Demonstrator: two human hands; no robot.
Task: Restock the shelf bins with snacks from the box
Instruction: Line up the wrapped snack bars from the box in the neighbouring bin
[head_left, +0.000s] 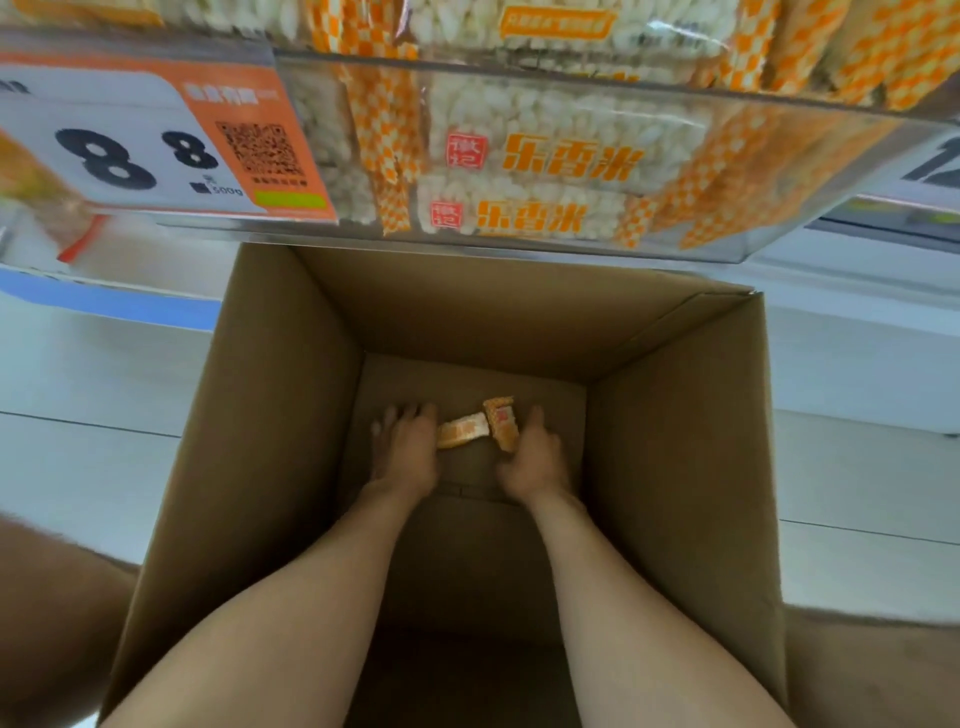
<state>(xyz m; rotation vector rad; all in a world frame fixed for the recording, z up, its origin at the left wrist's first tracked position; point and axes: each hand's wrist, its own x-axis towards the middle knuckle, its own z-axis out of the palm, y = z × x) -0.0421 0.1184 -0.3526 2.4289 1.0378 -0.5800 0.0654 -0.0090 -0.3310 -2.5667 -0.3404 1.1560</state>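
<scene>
Two bare forearms (311, 597) reach into the deep brown cardboard box (270, 415). Between the hands lie the packets. The left hand (405, 449) rests flat, fingers (395, 415) spread, against the crosswise orange-and-white snack packet (462, 431). The right hand (535, 460) curls beside the second, angled packet (503, 423), its grip unclear. Beyond is the clear plastic shelf bin (519, 245).

Soft, even indoor light; pale floor (78, 467) bright, cardboard box (270, 415) interior dimmer, darkest at its near bottom. Glare streaks on the clear bin front (571, 98). Strong wide-angle bending at the edges. Price tag (130, 150) and left hand (408, 452) softened by motion blur
</scene>
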